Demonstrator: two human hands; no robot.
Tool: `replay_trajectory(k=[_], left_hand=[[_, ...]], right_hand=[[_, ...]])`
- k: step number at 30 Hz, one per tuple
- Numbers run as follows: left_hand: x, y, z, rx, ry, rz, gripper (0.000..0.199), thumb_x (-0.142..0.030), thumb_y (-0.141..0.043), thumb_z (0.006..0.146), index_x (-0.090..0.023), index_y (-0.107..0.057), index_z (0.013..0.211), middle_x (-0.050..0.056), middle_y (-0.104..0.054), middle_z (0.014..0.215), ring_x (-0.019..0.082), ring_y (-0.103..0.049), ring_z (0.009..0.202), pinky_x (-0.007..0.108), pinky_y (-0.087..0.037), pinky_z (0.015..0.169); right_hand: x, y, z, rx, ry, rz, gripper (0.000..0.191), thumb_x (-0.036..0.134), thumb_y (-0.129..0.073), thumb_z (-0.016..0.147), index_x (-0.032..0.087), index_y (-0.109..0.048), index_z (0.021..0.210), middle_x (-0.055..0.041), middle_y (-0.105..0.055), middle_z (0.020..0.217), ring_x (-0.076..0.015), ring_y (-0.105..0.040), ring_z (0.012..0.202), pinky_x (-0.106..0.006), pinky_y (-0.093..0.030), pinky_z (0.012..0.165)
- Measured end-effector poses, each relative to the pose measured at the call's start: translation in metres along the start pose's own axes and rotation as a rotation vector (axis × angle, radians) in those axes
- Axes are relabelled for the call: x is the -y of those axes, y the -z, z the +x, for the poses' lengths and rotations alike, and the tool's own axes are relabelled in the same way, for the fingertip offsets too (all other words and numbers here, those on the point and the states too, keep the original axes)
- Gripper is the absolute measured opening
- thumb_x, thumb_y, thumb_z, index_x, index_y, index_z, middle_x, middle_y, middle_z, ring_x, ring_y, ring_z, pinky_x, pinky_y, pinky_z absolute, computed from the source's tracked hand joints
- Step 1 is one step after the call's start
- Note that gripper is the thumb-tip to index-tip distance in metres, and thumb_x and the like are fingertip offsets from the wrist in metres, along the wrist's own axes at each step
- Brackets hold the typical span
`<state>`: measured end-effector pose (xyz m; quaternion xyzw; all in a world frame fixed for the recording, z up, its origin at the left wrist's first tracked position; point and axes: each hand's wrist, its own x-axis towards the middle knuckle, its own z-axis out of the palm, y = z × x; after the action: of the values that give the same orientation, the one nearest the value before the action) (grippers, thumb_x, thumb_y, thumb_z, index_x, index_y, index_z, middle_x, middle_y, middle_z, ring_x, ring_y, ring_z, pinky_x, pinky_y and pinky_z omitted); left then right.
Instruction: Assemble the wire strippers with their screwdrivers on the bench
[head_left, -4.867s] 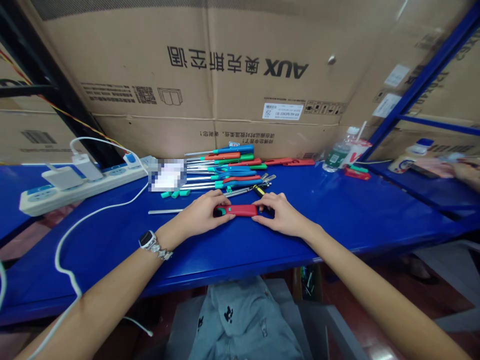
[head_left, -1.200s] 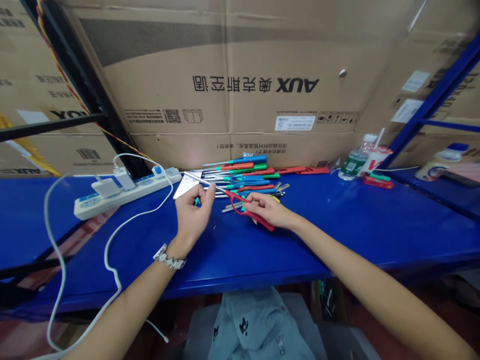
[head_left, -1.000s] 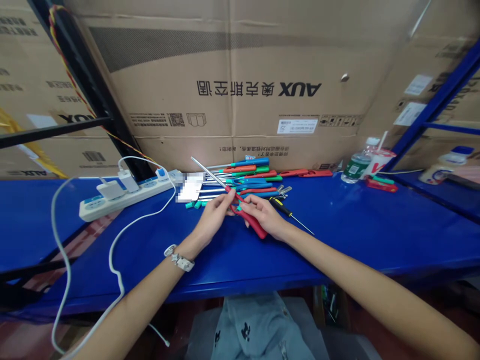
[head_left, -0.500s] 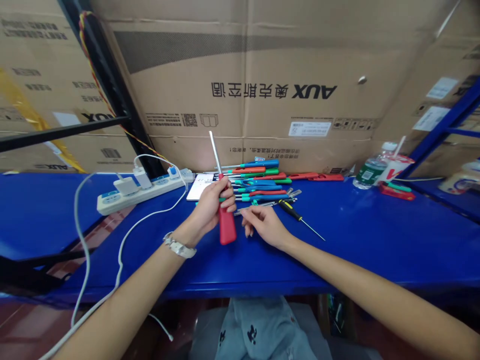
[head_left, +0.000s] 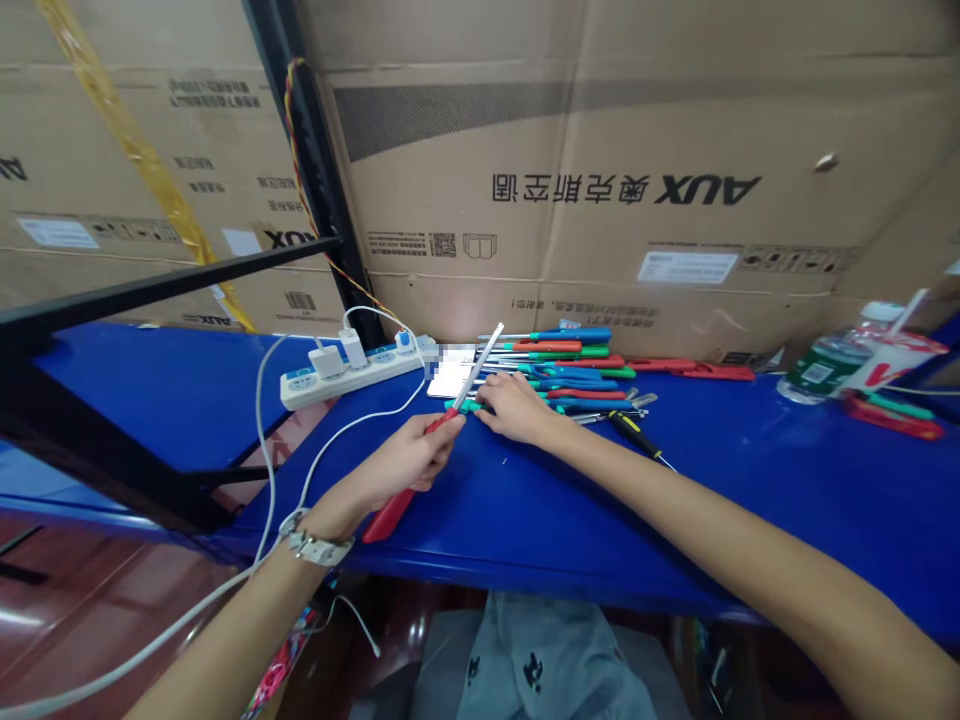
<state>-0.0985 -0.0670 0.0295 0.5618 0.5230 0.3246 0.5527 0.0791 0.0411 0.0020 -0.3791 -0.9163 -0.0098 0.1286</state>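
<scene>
My left hand (head_left: 409, 455) has the red lighter (head_left: 390, 515), fingers curled closed around the handle. Butt end sticks out below my fist toward the table's (head_left: 570, 530) front edge; can't tell if it touches. Metal rod points up and away, slanting right, its tip in front of the pile. My right hand (head_left: 517, 408) is palm down at the near left part of the pile, fingers bent, tips at the green caps (head_left: 469, 406). Can't tell how far open those fingers are or if they grip a cap.

Pile (head_left: 592, 372): blue, red, orange and green handles side by side, rods to the left. White card (head_left: 448, 375) at the rod ends, partly pixelated. More red handles (head_left: 694, 368) lie behind right, along the carton (head_left: 600, 130). Black-yellow screwdriver (head_left: 634, 430) just right of the pile, shaft toward me. Power strip (head_left: 360, 372) on the left, chargers plugged in, white cable (head_left: 311, 470) running down past my wrist. Bottle (head_left: 821, 365) and cup (head_left: 892, 362) far right, close together.
</scene>
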Motion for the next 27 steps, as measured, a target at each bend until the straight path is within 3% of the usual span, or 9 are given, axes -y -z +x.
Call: replay_trajectory(k=[3,6,9,12,15,21,27], left_hand=[[0.000,-0.004,0.009,-0.115,-0.183,0.374,0.040,-0.053,-0.051,0.095,-0.022,-0.042,0.071,-0.005,-0.041,0.058,0.011,-0.037,0.048,0.026,-0.029,0.048],[-0.002,-0.009,0.024,-0.215,-0.329,0.720,0.031,-0.040,-0.043,0.100,-0.021,-0.049,0.077,0.000,-0.054,0.064,0.017,-0.049,0.056,0.030,-0.033,0.056],[-0.007,-0.017,0.043,-0.212,-0.397,0.919,0.026,-0.036,-0.040,0.103,-0.020,-0.052,0.088,0.003,-0.059,0.069,0.020,-0.056,0.060,0.031,-0.034,0.058],[-0.016,-0.029,0.065,-0.179,-0.438,1.026,0.025,-0.034,-0.038,0.105,-0.020,-0.055,0.094,0.004,-0.062,0.070,0.023,-0.060,0.063,0.032,-0.035,0.060],[-0.023,-0.043,0.083,-0.166,-0.457,1.079,0.027,-0.035,-0.036,0.106,-0.019,-0.055,0.097,0.004,-0.062,0.068,0.024,-0.061,0.062,0.032,-0.034,0.058],[-0.021,-0.067,0.091,-0.135,-0.523,1.153,0.027,-0.037,-0.034,0.105,-0.020,-0.053,0.098,0.005,-0.062,0.069,0.025,-0.062,0.064,0.032,-0.030,0.056],[-0.011,-0.065,0.082,-0.146,-0.509,1.203,0.028,-0.039,-0.030,0.105,-0.021,-0.050,0.098,0.005,-0.065,0.073,0.025,-0.064,0.067,0.032,-0.032,0.058]], right_hand=[[-0.005,-0.001,-0.005,-0.076,-0.047,0.107,0.009,0.025,-0.068,0.090,0.016,-0.069,0.090,-0.0112,-0.070,0.101,-0.0273,-0.060,0.104,-0.040,-0.039,0.091],[-0.020,0.000,-0.018,-0.205,-0.212,0.471,0.009,0.026,-0.070,0.085,0.018,-0.066,0.084,-0.0062,-0.071,0.087,-0.0215,-0.063,0.084,-0.036,-0.045,0.080],[-0.040,0.006,-0.037,-0.336,-0.336,0.925,0.022,0.039,-0.075,0.078,0.020,-0.064,0.080,-0.0030,-0.070,0.076,-0.0192,-0.064,0.073,-0.033,-0.048,0.072],[-0.058,0.017,-0.057,-0.497,-0.481,1.215,0.035,0.047,-0.080,0.068,0.021,-0.067,0.087,-0.0012,-0.070,0.071,-0.0188,-0.064,0.069,-0.030,-0.046,0.064],[-0.070,0.029,-0.076,-0.664,-0.607,1.315,0.040,0.047,-0.080,0.065,0.021,-0.070,0.093,-0.0012,-0.071,0.073,-0.0167,-0.062,0.066,-0.026,-0.039,0.055],[-0.083,0.039,-0.101,-0.875,-0.649,1.390,0.034,0.042,-0.080,0.061,0.022,-0.065,0.085,0.0012,-0.071,0.072,-0.0166,-0.065,0.065,-0.025,-0.038,0.053],[-0.077,0.038,-0.105,-0.980,-0.648,1.380,0.040,0.049,-0.082,0.063,0.022,-0.060,0.085,-0.0002,-0.073,0.075,-0.0177,-0.068,0.062,-0.025,-0.038,0.052]])
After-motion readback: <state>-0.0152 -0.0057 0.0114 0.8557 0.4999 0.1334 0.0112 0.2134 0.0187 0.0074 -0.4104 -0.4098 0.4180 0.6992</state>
